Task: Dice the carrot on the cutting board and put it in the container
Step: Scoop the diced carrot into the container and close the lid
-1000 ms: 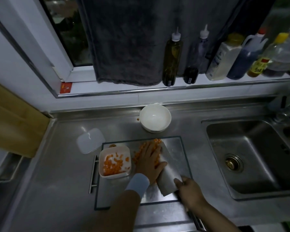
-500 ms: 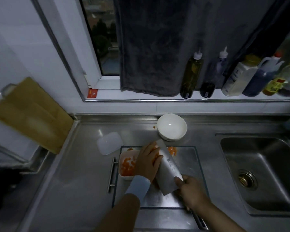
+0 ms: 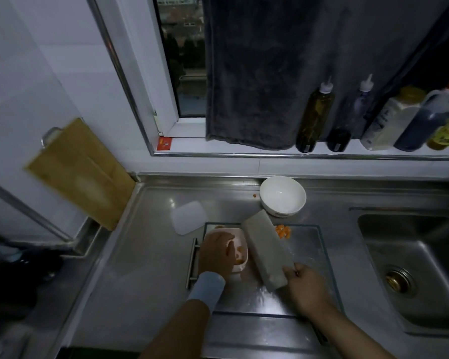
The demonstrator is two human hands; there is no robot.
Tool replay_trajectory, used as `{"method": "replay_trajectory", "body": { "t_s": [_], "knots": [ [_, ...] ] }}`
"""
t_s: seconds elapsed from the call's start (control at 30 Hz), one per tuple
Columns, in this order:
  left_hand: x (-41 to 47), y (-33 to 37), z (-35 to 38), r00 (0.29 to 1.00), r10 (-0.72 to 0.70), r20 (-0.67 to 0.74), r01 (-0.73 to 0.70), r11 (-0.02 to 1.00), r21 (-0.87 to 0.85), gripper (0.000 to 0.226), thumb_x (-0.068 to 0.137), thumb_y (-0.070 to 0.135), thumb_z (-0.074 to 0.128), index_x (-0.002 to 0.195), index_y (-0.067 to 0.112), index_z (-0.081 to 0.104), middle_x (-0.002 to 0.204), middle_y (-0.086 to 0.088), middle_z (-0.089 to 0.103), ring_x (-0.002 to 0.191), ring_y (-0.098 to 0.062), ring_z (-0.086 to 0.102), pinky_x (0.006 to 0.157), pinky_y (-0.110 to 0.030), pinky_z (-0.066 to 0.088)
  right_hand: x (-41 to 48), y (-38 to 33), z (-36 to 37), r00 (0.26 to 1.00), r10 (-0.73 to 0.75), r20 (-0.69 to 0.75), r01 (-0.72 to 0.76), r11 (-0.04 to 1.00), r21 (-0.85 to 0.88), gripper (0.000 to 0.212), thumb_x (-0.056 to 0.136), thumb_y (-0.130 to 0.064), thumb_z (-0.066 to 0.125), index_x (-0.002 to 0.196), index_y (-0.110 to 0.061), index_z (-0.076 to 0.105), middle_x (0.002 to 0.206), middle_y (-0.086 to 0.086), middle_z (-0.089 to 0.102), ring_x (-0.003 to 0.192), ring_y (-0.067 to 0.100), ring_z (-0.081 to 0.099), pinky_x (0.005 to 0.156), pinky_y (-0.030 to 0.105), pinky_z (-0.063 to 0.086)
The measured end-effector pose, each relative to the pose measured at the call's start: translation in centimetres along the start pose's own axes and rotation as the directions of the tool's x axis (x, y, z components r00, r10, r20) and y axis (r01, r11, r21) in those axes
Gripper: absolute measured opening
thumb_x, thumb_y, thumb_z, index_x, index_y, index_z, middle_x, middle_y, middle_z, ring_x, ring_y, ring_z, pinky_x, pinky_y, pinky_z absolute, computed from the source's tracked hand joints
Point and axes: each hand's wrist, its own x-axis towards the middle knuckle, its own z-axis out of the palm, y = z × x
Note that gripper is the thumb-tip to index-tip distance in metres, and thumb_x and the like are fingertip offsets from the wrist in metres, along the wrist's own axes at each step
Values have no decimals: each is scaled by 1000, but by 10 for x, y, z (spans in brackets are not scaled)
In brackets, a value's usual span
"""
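Your right hand [image 3: 307,290] clamps the broad steel cleaver [image 3: 266,251]; your left hand [image 3: 217,253] hovers over the pink plastic container [image 3: 240,233], grip unclear. Nudge it and diced carrot [image 3: 283,231] spills.

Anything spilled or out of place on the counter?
One stray carrot piece lies on the steel counter left of the white bowl, off the cutting board. A few dice sit on the board beyond the cleaver.

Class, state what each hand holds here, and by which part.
The right hand grips the cleaver at its handle end. The left hand is over the container; whether it holds anything cannot be told.
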Motion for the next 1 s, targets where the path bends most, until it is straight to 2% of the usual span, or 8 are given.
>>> {"method": "replay_trajectory", "body": {
  "t_s": [0.1,0.23,0.37,0.57,0.73,0.87,0.93,1.0],
  "knots": [
    [10,32,2,996,84,3,-84,996,37,27,86,29,42,89,24,68,89,5,64,87,-18,61,80,-29,47,0,16,-13,996,69,-63,-66,996,52,32,97,-25,53,66,-16,54,70,5,57,73,28,55,66,34,42],
    [24,70,29,974,152,166,-145,988,-59,28,98,28,41,119,21,58,121,0,57,113,-18,50,104,-33,38,2,46,-30,977,164,-136,-155,985,71,28,99,-26,47,75,-15,56,85,12,61,81,29,52,72,33,37],
    [48,84,72,920,119,374,-130,992,2,48,97,37,44,142,24,37,147,-1,36,135,-23,33,113,-38,27,15,79,-39,961,235,-145,-228,972,65,30,100,-29,45,83,-9,60,97,18,67,94,35,60,73,32,36],
    [73,96,116,845,156,511,-229,970,84,63,95,37,48,149,17,23,155,-1,22,140,-24,24,114,-37,23,39,104,-42,971,217,-101,-213,976,50,27,102,-30,44,90,-11,59,100,16,68,98,33,62,72,28,34],
    [56,81,136,858,234,457,-295,953,66,49,95,43,43,142,30,39,149,5,36,135,-21,35,110,-42,29,54,106,-42,986,166,-10,-164,984,75,29,102,-33,46,102,-10,64,103,12,69,99,30,62,73,25,35],
    [30,74,123,899,315,305,-340,940,30,46,91,46,48,136,34,46,140,5,46,124,-20,45,108,-37,33,59,103,-45,990,136,48,-140,985,101,26,101,-31,49,102,-10,64,97,7,67,98,28,63,74,24,35],
    [21,66,122,926,316,208,-341,935,94,54,89,49,47,139,29,44,144,0,42,132,-24,37,114,-39,22,59,103,-44,991,107,78,-112,991,70,31,101,-33,48,107,-9,66,99,9,70,96,26,64,74,23,36],
    [15,61,123,965,193,179,-216,969,121,64,87,58,44,144,30,37,152,-1,28,141,-27,20,116,-43,14,58,102,-42,990,82,115,-88,995,49,33,101,-36,48,108,-11,68,99,9,72,92,23,65,73,23,39]
  ]
}}
